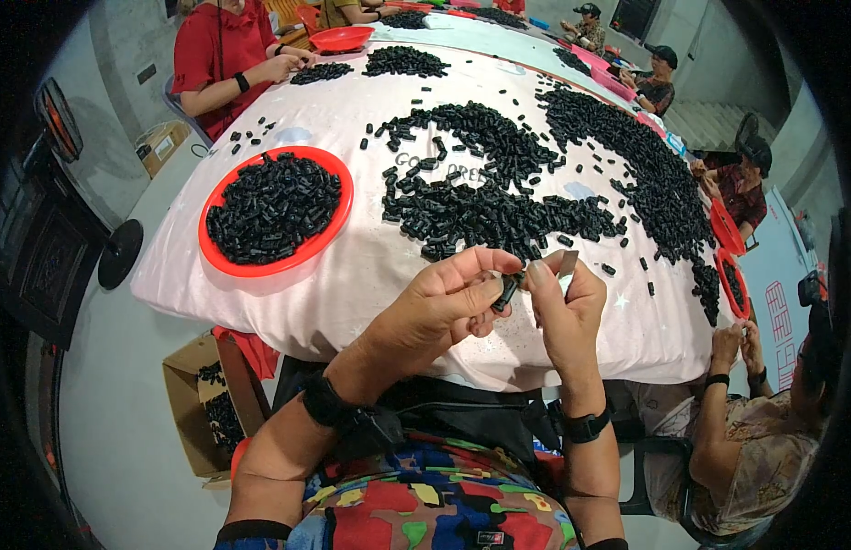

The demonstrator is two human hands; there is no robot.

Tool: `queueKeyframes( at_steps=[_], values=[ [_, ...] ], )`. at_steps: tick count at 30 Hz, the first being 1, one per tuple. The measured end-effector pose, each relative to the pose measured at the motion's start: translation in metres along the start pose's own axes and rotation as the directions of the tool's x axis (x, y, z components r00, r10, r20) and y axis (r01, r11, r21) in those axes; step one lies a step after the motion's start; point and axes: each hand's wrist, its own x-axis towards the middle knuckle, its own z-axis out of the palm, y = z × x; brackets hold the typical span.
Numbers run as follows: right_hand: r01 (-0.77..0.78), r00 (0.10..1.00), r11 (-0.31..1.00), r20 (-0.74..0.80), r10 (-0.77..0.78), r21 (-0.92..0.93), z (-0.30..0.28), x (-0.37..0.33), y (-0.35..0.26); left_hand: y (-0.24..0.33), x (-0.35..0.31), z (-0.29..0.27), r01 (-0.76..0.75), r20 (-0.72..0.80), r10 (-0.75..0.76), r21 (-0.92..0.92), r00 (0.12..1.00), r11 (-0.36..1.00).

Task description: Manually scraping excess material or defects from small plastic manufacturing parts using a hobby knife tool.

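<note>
My left hand [447,301] pinches one small black tubular plastic part [506,295] between thumb and fingers, over the near edge of the cloth-covered table. Close against it on the right, my right hand [570,316] is closed on a thin flat metal blade [568,264], whose end sticks up past the thumb. The right thumb tip is at the upper end of the part; whether it touches cannot be made out. Just beyond both hands spreads a pile of similar black parts [471,215].
A red bowl [345,206] heaped with black parts stands left on the pink cloth [370,289]. More parts form a long pile [646,174] at right. A cardboard box [182,394] is on the floor at left. Several people sit around the table, one close by at right.
</note>
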Motion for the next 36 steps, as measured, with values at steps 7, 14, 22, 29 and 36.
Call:
queueKeyframes(
  at_steps=[7,14,22,29,36],
  values=[
    [-0.078,0.997,0.996,-0.007,0.078,-0.033,-0.011,0.013,0.049,0.001,0.0,-0.004,-0.026,0.011,0.026,-0.011,1.0,1.0],
    [-0.268,0.962,0.961,0.031,0.27,-0.073,-0.021,0.014,0.079,0.001,0.001,-0.005,-0.046,-0.012,0.046,-0.003,0.999,0.999],
    [-0.025,0.999,1.0,0.028,0.025,-0.019,-0.024,0.014,0.039,0.0,0.002,-0.009,-0.054,-0.014,0.054,-0.034,0.998,0.998],
    [-0.025,0.972,0.999,0.231,0.035,-0.047,-0.008,0.0,-0.015,-0.003,0.003,-0.009,-0.065,-0.044,0.063,-0.042,0.997,0.997],
    [0.089,0.983,0.982,0.176,-0.059,-0.168,0.0,-0.003,-0.012,0.0,0.002,-0.008,-0.074,-0.015,0.073,-0.045,0.997,0.996]
  ],
)
